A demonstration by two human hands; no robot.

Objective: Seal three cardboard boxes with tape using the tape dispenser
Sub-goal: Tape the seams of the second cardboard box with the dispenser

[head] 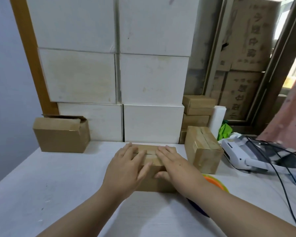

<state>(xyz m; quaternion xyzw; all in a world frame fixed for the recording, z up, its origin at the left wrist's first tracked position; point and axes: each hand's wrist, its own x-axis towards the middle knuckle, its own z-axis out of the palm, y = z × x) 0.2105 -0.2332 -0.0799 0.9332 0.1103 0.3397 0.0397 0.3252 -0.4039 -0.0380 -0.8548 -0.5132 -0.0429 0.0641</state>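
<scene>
A small cardboard box (152,182) lies in the middle of the white table (50,185). My left hand (128,166) rests flat on its closed top flaps, fingers straight. Beside it my right hand (173,161) presses flat on the same top, its thumb down over the near side. To the right stands a second box (203,151), shiny tape along its top seam. A third box (61,134) sits at the back left with one flap raised. The orange and blue tape dispenser (214,181) lies mostly hidden under my right forearm.
Large white cartons (116,79) are stacked against the wall behind the table. More small brown boxes (198,106) and a white roll (218,118) stand at the back right. A white label printer (246,154) with black cables (284,177) occupies the right side.
</scene>
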